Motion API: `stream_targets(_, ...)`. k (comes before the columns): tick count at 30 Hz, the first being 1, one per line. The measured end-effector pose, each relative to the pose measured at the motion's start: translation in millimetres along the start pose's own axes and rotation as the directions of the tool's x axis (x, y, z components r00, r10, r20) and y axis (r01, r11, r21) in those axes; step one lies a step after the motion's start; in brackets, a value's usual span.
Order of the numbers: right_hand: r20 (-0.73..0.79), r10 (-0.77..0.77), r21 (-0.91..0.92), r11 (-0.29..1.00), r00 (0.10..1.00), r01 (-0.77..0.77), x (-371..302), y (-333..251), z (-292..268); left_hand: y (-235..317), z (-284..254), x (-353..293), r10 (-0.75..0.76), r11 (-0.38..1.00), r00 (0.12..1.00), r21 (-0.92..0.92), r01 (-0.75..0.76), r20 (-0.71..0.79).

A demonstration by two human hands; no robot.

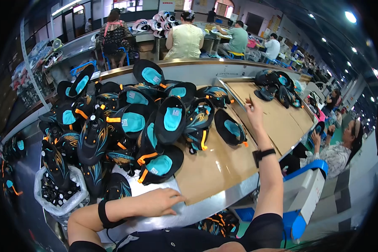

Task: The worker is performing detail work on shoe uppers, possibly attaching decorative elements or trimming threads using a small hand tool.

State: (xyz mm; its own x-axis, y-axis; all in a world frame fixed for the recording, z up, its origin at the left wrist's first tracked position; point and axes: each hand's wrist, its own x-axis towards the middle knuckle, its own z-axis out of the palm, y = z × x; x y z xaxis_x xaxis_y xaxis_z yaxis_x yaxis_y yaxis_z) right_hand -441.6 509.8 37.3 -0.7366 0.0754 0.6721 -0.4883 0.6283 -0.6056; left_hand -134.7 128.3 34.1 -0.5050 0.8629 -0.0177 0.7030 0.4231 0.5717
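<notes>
My left hand (pixel 161 202) lies palm down with its fingers spread at the near edge of the metal table, its fingertips by a cardboard sheet (pixel 216 176). My right hand (pixel 253 112) is stretched forward over the seam between two cardboard-covered areas. Its fingers are pinched together, with something thin and dark at their tips that is too small to name. Left of it lies a single black shoe upper (pixel 222 133) with turquoise lining and an orange tab. A large heap of similar shoe uppers (pixel 132 122), some patterned in orange and blue, fills the table's left side.
An open plastic bag (pixel 40 197) of small black and silver round parts stands at the left. More shoe uppers (pixel 277 86) sit in a cardboard-lined tray (pixel 277 113) at the far right. A co-worker (pixel 334 151) sits at the right; several people work at benches behind.
</notes>
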Motion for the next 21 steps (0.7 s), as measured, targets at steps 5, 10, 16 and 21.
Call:
stream_targets(5,0.429,0.032,-0.247,0.965,0.903,0.083,86.0,67.3,83.7,-16.4,2.1,38.9,-0.043,0.954,0.995,-0.300,0.015,-0.085)
stream_targets(10,0.613,0.187,-0.218,0.974,0.768,-0.063,104.4,109.3,127.0,-30.9,-1.4,93.6,-0.104,0.928,0.980,-0.371,0.033,-0.171)
stream_targets(16,0.584,0.347,-0.222,0.938,0.734,-0.268,38.1,114.4,52.7,-32.8,16.8,137.4,-0.196,0.923,0.959,-0.369,0.109,-0.207)
stream_targets(21,0.349,0.385,0.259,0.836,0.854,-0.483,-89.1,55.9,-3.8,-26.1,28.2,183.4,-0.146,0.988,0.737,-0.134,0.075,-0.660)
